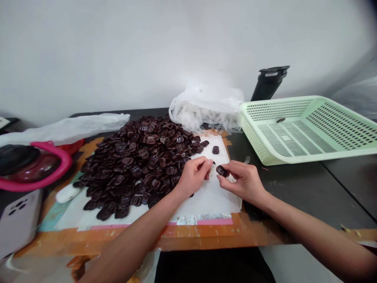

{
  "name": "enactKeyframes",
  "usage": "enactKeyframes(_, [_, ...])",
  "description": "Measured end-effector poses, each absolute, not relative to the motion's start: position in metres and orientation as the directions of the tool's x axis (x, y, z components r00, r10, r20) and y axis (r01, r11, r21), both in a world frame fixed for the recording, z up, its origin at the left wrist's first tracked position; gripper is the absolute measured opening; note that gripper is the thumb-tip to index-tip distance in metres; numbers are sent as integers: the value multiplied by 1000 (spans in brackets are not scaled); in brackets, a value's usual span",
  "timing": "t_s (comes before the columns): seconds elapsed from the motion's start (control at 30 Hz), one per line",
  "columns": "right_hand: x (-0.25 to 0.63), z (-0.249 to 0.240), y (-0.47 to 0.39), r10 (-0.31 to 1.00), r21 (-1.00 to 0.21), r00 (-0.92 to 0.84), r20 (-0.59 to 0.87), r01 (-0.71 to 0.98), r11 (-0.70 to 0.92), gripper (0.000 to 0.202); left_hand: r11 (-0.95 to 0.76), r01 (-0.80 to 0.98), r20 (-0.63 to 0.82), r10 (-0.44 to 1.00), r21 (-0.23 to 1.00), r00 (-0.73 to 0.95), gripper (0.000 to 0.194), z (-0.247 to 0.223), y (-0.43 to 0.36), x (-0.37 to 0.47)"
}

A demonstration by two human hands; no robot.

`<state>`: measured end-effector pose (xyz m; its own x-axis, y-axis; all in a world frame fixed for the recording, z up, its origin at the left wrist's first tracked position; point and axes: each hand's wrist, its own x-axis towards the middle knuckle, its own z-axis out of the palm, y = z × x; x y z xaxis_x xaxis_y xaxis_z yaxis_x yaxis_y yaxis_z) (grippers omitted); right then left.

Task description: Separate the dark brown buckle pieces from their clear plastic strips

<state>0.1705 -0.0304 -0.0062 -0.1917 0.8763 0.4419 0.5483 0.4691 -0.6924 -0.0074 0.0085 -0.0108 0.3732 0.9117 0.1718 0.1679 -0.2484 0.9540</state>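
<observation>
Between the thumb and fingers of my right hand (246,179) is a small dark brown plastic buckle (221,171), held above white paper (203,200). My left hand (194,175) is closed in a pinch just to its left. A tiny dark tip shows at those fingertips, but I cannot make out what it belongs to. Left of my hands spreads a big heap of similar dark brown buckles (141,157), partly behind my left wrist. One loose buckle (216,149) lies apart on the paper, beyond my hands.
A pale green basket (265,151) stands at the right with one dark piece (280,120) inside. Behind the paper sits a clear plastic bag (206,108) of whitish bits. A black container (269,84) leans near the wall. At left lie a phone (20,220) and a pink-rimmed object (66,161).
</observation>
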Motion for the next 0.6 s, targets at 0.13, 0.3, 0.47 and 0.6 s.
enactKeyframes(0.13, [186, 10, -22, 942, -943, 79, 327, 83, 321, 25, -293, 178, 246, 938, 939, 246, 37, -7, 12, -12])
enactKeyframes(0.3, [198, 13, -7, 945, -948, 99, 313, -37, 317, 49, -521, 414, 433, 852, 746, 293, 19, -14, 11, -11])
enactKeyframes(0.47, [205, -14, 4, 935, -754, -116, 337, 561, 341, 19, -649, 580, 370, 759, 492, 535, 31, -30, 11, -8])
enactKeyframes(0.6, [220, -13, 7, 933, -506, -230, 275, 791, 344, 28, -661, 623, 318, 749, 419, 581, 19, -33, 13, -10])
